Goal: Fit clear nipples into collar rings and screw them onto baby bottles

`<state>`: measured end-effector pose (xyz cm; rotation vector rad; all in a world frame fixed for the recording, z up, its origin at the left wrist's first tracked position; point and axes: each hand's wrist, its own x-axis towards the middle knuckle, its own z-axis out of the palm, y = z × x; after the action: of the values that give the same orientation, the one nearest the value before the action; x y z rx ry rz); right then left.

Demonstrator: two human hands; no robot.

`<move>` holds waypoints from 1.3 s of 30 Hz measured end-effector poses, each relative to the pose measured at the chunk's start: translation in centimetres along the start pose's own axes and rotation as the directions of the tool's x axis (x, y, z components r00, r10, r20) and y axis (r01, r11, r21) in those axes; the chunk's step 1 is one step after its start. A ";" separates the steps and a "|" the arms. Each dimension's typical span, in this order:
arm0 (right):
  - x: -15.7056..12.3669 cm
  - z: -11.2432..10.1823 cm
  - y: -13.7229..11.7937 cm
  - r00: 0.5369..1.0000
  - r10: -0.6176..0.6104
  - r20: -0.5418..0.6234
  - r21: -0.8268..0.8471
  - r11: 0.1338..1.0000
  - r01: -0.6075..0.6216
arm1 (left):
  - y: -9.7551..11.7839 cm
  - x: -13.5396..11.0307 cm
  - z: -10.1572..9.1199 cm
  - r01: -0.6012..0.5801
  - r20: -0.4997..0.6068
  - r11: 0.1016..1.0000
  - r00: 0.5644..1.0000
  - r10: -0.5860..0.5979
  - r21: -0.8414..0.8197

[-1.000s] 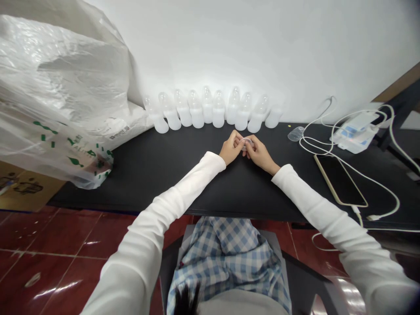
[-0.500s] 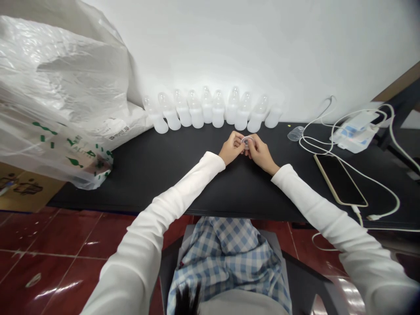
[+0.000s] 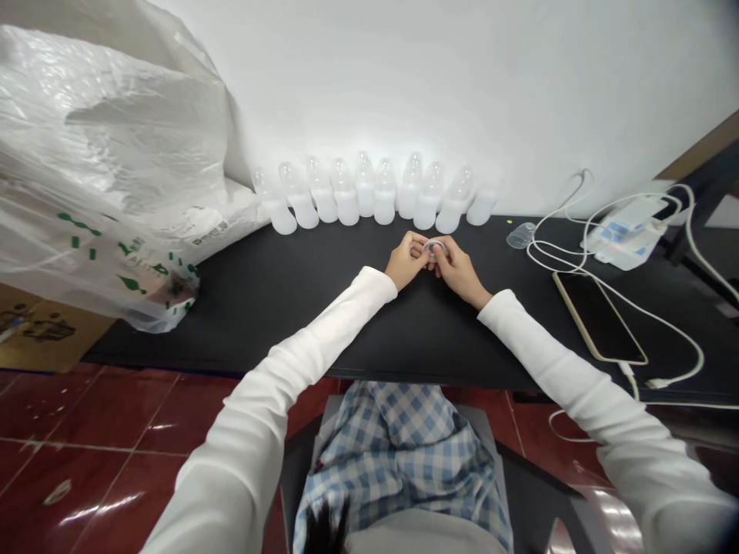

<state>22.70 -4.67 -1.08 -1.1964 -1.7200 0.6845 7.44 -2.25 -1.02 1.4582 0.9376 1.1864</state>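
1. Pinching a small clear ring [image 3: 434, 246] between both hands, fingertips on its rim. The left hand [image 3: 407, 260] and right hand [image 3: 456, 269] are both closed on it, and neither is released.
2. Ring position: between the hands, near the middle of the bench [image 3: 242, 323], just in front of the bottles. Fingers hide part of it, so its exact shape is unclear.
3. Main risk: the ring looks small and slick, so uneven finger pressure could let it spring loose. It could then roll across the dark bench, where clear plastic would be hard to spot.
4. Second risk: the row of white plastic bottles [image 3: 346, 201] stands along the back edge, close to the fingers. A careless reach could knock one over.
5. Right side: a clear cup [image 3: 521, 235], a phone [image 3: 597, 317] and a white cable [image 3: 663, 323] lie near the bench's right end. A snagged sleeve could drag the cable.
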 end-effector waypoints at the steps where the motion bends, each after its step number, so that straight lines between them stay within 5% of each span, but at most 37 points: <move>1: 0.0 -0.1 -0.1 1.000 -0.008 -0.012 -0.037 0.999 0.008 | 0.0 0.0 0.0 -0.014 0.002 1.000 1.000 0.014 0.005; 10: 0.4 -0.7 0.3 0.975 -0.208 0.075 -0.346 0.912 0.221 | 0.2 -0.4 -0.2 -0.115 -0.009 0.986 0.993 0.117 0.117; 23: 0.1 -0.9 0.5 0.986 -0.134 0.097 -0.207 0.966 0.152 | -0.8 0.3 -0.4 -0.001 0.000 0.998 1.000 0.001 0.067; 33: 0.2 -0.5 0.3 0.992 -0.114 0.052 -0.163 0.979 0.121 | 0.0 0.1 -0.7 -0.009 0.052 0.995 0.999 0.004 0.097; 39: 0.1 -0.3 0.5 0.991 -0.066 0.120 -0.034 0.997 0.071 | -0.2 0.4 -1.3 -0.020 0.071 0.996 0.997 0.014 0.085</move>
<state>23.13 -4.37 -1.32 -1.1365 -1.8720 0.6957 6.29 -1.50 -1.09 1.5687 0.9393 1.1121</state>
